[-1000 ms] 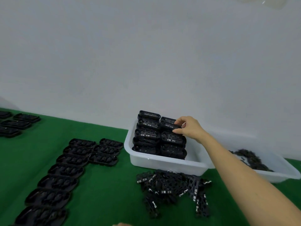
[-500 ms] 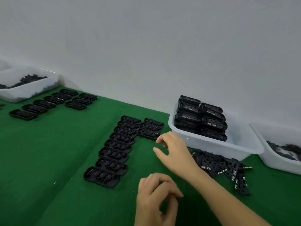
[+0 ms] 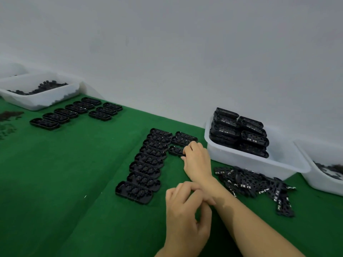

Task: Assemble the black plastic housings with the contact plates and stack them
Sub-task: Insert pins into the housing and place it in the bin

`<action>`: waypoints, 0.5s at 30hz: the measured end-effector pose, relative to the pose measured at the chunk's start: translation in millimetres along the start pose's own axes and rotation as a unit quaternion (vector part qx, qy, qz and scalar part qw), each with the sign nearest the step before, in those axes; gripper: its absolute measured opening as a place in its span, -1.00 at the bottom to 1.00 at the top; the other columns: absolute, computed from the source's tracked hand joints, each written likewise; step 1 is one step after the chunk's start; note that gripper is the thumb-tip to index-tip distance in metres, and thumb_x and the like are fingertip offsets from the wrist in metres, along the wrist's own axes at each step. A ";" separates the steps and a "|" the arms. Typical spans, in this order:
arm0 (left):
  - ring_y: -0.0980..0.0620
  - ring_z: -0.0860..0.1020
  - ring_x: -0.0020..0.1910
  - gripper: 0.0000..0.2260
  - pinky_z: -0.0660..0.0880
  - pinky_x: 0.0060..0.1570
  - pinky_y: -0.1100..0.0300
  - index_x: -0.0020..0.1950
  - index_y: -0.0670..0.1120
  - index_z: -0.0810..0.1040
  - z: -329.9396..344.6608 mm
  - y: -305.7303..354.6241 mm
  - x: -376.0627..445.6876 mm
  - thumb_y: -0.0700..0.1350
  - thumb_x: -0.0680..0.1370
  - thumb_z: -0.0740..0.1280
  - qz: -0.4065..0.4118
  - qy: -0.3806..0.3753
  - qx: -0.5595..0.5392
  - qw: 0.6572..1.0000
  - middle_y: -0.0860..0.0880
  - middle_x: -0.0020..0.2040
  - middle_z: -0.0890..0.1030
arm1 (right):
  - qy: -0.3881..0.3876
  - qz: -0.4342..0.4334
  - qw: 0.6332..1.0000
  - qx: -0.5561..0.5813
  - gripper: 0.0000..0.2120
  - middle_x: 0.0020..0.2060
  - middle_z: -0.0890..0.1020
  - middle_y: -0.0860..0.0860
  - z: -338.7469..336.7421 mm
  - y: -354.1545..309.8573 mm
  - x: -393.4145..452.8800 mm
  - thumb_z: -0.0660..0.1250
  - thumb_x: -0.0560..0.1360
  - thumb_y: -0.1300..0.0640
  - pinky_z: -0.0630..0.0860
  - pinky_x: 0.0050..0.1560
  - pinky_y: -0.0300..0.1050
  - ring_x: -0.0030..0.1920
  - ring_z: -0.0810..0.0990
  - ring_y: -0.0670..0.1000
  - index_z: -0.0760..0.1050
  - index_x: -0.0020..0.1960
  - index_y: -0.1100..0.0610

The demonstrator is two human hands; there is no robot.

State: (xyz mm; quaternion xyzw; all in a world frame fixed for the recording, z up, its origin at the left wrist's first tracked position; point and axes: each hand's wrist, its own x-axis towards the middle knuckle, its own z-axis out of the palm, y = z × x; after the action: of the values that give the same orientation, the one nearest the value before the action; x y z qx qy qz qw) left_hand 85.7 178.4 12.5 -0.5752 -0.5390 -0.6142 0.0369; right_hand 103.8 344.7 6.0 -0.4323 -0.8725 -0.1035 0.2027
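The right hand (image 3: 196,160) fingers (image 3: 187,150) grasp a black oblong plastic housing (image 3: 175,150) on the green tabletop (image 3: 74,173). At 6 o'clock, the left hand (image 3: 185,216) is loosely curled, holding nothing.

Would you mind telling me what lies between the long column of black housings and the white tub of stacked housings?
In the head view, a short column of three housings lies there, with the right hand gripping the nearest one.

R hand (image 3: 195,157) reaching fwd, fingers curled down; L hand (image 3: 187,217) loosely curled near R wrist
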 end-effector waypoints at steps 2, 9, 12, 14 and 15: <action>0.18 0.45 -0.21 -0.87 0.28 -0.15 0.18 -0.26 0.00 0.52 -2.2 0.0 1.3 -0.21 0.39 0.24 -0.009 -0.011 0.017 1.000 0.12 -0.21 0.50 | -0.007 -0.007 1.000 0.010 -0.86 -0.04 0.47 -0.01 -12.5 0.3 -16.1 0.23 0.53 0.06 0.35 -0.04 -0.11 -0.04 0.39 0.02 0.45 -0.01 0.12; 0.14 0.44 -0.15 -0.89 0.25 -0.12 0.26 -0.19 -0.05 0.54 -3.2 1.2 -0.9 -0.21 0.42 0.24 -0.023 -0.079 0.050 0.995 0.08 -0.16 0.48 | -0.041 -0.034 0.997 0.061 -0.90 -0.16 0.48 0.09 -77.9 3.3 -136.3 0.29 0.45 0.19 0.41 -0.20 -0.08 -0.15 0.47 0.09 0.48 -0.10 0.23; 0.14 0.43 -0.16 -0.86 0.31 -0.11 0.22 -0.19 -0.07 0.54 -1.0 3.9 -5.0 -0.30 0.38 0.28 -0.004 -0.113 0.031 0.993 0.07 -0.19 0.49 | -0.059 -0.020 0.995 0.077 -0.80 -0.19 0.50 0.04 -107.8 13.5 -193.7 0.49 0.29 0.22 0.52 -0.25 -0.10 -0.22 0.50 0.03 0.49 -0.18 0.20; 0.11 0.45 -0.16 -0.85 0.37 -0.11 0.19 -0.19 -0.09 0.54 0.6 4.2 -6.6 -0.32 0.39 0.28 -0.001 -0.145 0.025 0.989 0.06 -0.20 0.49 | -0.070 -0.017 0.995 0.071 -0.73 -0.22 0.51 -0.01 -123.0 22.6 -224.1 0.56 0.19 0.19 0.52 -0.31 -0.21 -0.28 0.50 -0.05 0.51 -0.21 0.16; 0.11 0.46 -0.17 -0.84 0.38 -0.13 0.19 -0.18 -0.09 0.55 2.1 4.1 -7.4 -0.33 0.40 0.29 -0.003 -0.167 0.025 0.986 0.06 -0.19 0.49 | -0.075 -0.015 0.995 0.068 -0.71 -0.23 0.51 -0.03 -128.8 26.9 -236.0 0.58 0.16 0.16 0.52 -0.31 -0.27 -0.30 0.50 -0.09 0.53 -0.22 0.14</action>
State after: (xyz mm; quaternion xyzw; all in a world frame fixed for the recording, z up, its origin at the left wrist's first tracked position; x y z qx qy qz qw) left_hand 92.4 173.9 9.0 -0.6665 -0.5548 -0.4963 -0.0411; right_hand 287.6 147.0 17.0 -0.4111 -0.8965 -0.0143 0.1644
